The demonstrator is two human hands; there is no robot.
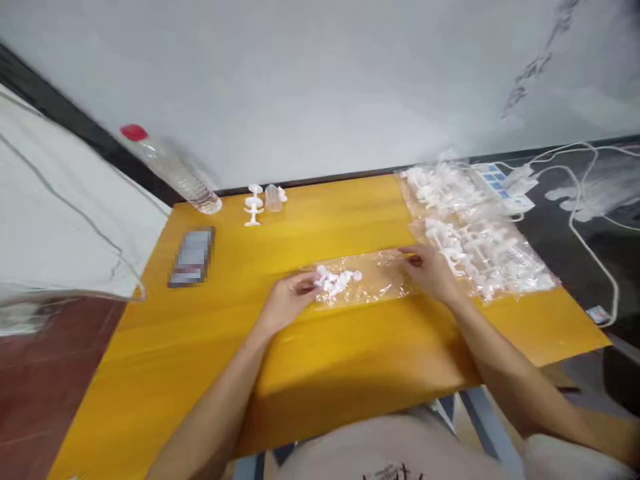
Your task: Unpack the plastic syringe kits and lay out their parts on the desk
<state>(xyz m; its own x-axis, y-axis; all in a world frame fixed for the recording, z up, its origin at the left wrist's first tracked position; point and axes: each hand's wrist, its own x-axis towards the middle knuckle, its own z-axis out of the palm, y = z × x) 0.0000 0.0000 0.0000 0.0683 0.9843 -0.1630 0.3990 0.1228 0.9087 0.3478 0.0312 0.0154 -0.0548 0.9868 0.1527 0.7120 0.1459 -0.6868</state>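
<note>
Shirt (pixel 385 450): seen at the table's near edge.
Table (pixel 200 360): yellow-topped; the bag is laid flat on it, between the hands.
Bag (pixel 383 280): clear; white pieces (pixel 335 283) are gathered at its left end.
Left hand (pixel 287 300): placed at that end, fingertips beside the pieces; whether plastic is pinched cannot be told.
Right hand (pixel 429 268): kept apart from the left, placed at the bag's right end; grip cannot be confirmed.
Filled bags (pixel 485 257): laid beyond the right hand.
Bottle (pixel 175 173): red-capped, placed back left.

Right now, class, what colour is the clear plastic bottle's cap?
The round cap is red, in the head view.
</note>
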